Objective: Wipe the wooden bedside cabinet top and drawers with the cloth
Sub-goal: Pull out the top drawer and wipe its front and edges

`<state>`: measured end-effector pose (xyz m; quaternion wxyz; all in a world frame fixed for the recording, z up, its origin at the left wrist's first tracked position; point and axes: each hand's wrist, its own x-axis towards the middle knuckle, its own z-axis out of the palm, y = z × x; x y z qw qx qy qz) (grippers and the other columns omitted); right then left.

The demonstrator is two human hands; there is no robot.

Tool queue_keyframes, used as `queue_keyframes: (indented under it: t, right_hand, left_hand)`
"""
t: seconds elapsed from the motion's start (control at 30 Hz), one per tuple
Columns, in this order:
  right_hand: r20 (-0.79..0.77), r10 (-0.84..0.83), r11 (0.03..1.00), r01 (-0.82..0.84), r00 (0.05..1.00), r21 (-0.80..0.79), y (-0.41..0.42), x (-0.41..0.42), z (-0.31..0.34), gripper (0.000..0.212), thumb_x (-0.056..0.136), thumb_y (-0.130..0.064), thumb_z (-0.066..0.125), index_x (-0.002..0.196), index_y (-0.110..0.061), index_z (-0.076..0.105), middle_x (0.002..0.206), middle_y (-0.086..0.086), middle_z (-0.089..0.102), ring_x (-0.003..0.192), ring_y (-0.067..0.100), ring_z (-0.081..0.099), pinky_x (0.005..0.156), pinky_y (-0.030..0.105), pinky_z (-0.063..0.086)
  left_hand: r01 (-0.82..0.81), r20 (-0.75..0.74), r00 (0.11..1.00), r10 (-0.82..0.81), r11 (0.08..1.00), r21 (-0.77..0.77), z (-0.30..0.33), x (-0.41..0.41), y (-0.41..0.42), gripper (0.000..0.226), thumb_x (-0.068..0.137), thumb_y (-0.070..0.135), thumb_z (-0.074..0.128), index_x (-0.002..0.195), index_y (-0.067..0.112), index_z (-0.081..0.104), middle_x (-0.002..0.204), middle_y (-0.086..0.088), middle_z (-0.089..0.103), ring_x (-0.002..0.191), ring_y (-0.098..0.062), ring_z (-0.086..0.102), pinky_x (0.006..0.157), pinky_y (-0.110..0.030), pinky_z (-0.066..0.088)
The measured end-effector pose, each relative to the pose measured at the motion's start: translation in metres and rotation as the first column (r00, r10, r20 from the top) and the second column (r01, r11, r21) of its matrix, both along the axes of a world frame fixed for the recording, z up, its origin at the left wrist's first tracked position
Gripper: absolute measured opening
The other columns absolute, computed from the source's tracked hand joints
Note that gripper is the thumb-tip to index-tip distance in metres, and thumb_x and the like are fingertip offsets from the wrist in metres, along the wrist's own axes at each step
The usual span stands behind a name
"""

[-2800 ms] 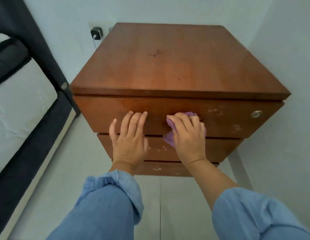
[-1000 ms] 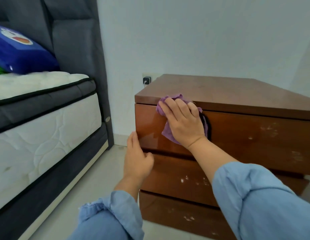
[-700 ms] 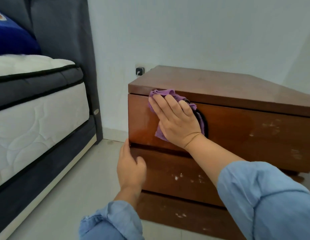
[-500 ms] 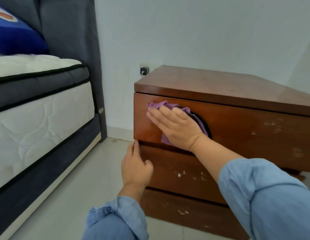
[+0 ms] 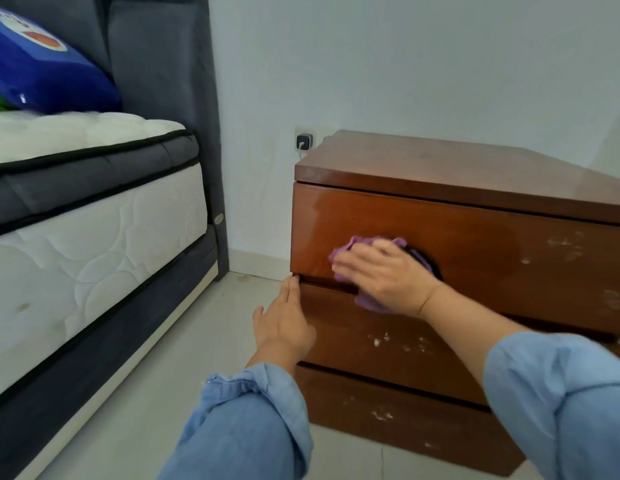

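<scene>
Right hand [image 5: 388,277] lies flat with fingers spread, slightly motion-blurred, pressing the purple cloth [image 5: 367,299] onto the lower left of the top drawer front [image 5: 475,244] of the wooden bedside cabinet [image 5: 440,168]; most of the cloth is hidden under the palm, as is much of a dark recess behind it. Left hand [image 5: 284,323] is open, straight fingertips touching the near-left corner at the gap above the middle drawer [image 5: 388,344], holding nothing. Cabinet's right side is cut off; left stands a mattress [image 5: 94,237] with a blue pillow [image 5: 49,71], partly cropped, and a wall plug [image 5: 304,141] behind.
</scene>
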<state>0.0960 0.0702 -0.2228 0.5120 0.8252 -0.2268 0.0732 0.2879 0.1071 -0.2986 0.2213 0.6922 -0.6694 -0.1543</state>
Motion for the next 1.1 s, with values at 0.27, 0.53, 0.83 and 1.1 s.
queue_keyframes:
  t: [0.27, 0.53, 0.83, 1.1]
  right_hand:
    - [0.271, -0.060, 0.988, 0.097, 0.961, -0.124, -0.022, 0.058, 0.048, 0.049, 0.086, -0.022, 0.036, 0.131, -0.009, 0.052, 0.128, 0.008, 0.059, 0.115, 0.027, 0.037, 0.095, 0.039, 0.029]
    - [0.012, -0.083, 0.991, 0.084, 0.996, -0.102, -0.030, 0.075, -0.016, 0.053, 0.082, -0.033, 0.058, 0.130, -0.013, 0.055, 0.128, 0.005, 0.060, 0.117, 0.024, 0.056, 0.101, 0.036, 0.028]
    - [0.144, -0.110, 0.989, 0.094, 0.983, 0.116, 0.006, 0.011, -0.065, 0.062, 0.069, -0.037, 0.077, 0.124, -0.016, 0.060, 0.122, 0.004, 0.062, 0.116, 0.025, 0.047, 0.096, 0.036, 0.029]
    - [0.852, -0.190, 0.971, 0.222, 0.488, 0.089, 0.059, -0.074, -0.011, 0.046, 0.091, -0.029, 0.042, 0.132, -0.012, 0.054, 0.131, 0.008, 0.049, 0.119, 0.026, 0.038, 0.094, 0.039, 0.031]
  left_hand:
    - [0.012, -0.118, 0.993, -0.016, 0.999, -0.033, 0.000, -0.001, 0.006, 0.085, 0.078, 0.010, 0.046, 0.150, 0.031, 0.004, 0.153, 0.013, 0.026, 0.114, -0.025, 0.055, 0.104, -0.043, 0.039]
    - [0.008, -0.080, 0.997, -0.020, 0.989, -0.149, -0.008, 0.005, 0.002, 0.083, 0.078, 0.008, 0.050, 0.149, 0.031, 0.014, 0.148, 0.010, 0.038, 0.109, -0.027, 0.059, 0.093, -0.035, 0.043]
    - [-0.040, -0.091, 0.995, 0.030, 0.992, -0.116, -0.007, 0.011, 0.000, 0.077, 0.079, 0.018, 0.056, 0.146, 0.031, 0.020, 0.143, 0.005, 0.042, 0.126, -0.021, 0.045, 0.107, -0.046, 0.034]
    - [0.012, 0.072, 0.997, 0.040, 0.792, -0.611, 0.056, -0.075, 0.024, 0.073, 0.068, 0.004, 0.060, 0.137, 0.012, 0.039, 0.135, -0.008, 0.045, 0.124, -0.026, 0.043, 0.105, -0.041, 0.032]
